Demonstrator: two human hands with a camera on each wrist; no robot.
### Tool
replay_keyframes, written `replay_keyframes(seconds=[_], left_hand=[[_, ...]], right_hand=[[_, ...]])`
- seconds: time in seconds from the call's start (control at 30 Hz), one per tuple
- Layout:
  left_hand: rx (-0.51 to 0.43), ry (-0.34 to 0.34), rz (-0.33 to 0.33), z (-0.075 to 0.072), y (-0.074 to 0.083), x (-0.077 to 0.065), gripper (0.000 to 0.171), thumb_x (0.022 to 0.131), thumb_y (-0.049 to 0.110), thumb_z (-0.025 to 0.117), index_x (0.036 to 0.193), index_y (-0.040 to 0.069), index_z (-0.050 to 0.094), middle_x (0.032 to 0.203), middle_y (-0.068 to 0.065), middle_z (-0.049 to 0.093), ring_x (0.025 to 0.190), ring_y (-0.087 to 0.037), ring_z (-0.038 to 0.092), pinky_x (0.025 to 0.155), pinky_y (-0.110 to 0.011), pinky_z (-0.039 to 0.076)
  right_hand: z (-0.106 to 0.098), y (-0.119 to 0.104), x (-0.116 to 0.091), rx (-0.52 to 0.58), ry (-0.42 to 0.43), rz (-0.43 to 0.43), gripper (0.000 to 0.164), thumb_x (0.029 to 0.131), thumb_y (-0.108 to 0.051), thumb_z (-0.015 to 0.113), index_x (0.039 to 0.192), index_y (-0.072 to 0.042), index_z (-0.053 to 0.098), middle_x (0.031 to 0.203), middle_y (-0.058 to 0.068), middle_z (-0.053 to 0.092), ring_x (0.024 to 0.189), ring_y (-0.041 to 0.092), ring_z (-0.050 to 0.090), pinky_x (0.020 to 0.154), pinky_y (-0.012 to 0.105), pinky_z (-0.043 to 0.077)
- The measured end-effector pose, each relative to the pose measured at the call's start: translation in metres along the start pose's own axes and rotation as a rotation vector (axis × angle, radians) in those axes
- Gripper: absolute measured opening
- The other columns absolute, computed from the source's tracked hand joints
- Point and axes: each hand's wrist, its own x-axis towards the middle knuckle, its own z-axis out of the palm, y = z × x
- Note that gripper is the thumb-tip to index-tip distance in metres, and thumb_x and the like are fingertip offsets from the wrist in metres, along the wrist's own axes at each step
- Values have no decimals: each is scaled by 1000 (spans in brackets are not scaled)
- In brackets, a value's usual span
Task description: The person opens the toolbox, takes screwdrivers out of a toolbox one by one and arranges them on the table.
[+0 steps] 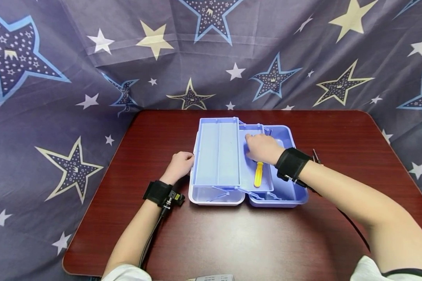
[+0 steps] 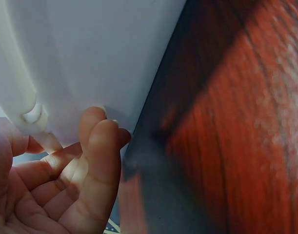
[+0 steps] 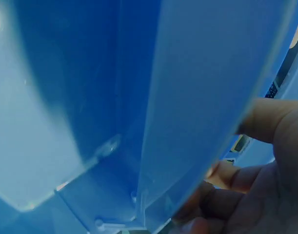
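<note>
A toolbox (image 1: 218,200) stands open on the table, its white half on the left and its blue half (image 1: 295,193) on the right. Against the white half's outer side rests my left hand (image 1: 180,166). Its fingertips touch the smooth white wall (image 2: 109,53) beside a small latch-like part. My right hand (image 1: 263,148) reaches down into the middle blue tray (image 1: 265,183), fingers bent. In the right wrist view a tray wall (image 3: 202,87) covers part of these fingers; I cannot tell what they hold. Just below this hand, in the tray, lies a yellow-handled tool (image 1: 258,175).
A raised, divided light-blue tray (image 1: 228,156) sits left of my right hand, on folding blue arms (image 1: 254,194). The dark red tabletop (image 1: 144,132) extends around the toolbox. Behind hangs a star-patterned cloth (image 1: 246,93). A grey object (image 1: 214,278) shows at the front edge.
</note>
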Motion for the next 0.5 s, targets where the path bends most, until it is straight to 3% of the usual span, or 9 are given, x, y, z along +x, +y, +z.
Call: replay_keyframes(seconds=[0.2,0.5], left_hand=[[10,9,1,0,1,0,31,87,17,48,57,12,51,53,1,49,51,-14,50,50,-25,42],[10,10,-5,1,1,0,31,89,17,47,59,11,53,55,1,52,51,-13,52,50,-25,43]], right_hand=[[0,-1,-1,55,-20,28,33,86,-20,68,108,1,55,78,11,60,72,26,62,60,31,55],[-7,1,2,113,-6,62,39,86,-21,68,113,3,53,87,14,61,75,27,62,69,36,55]])
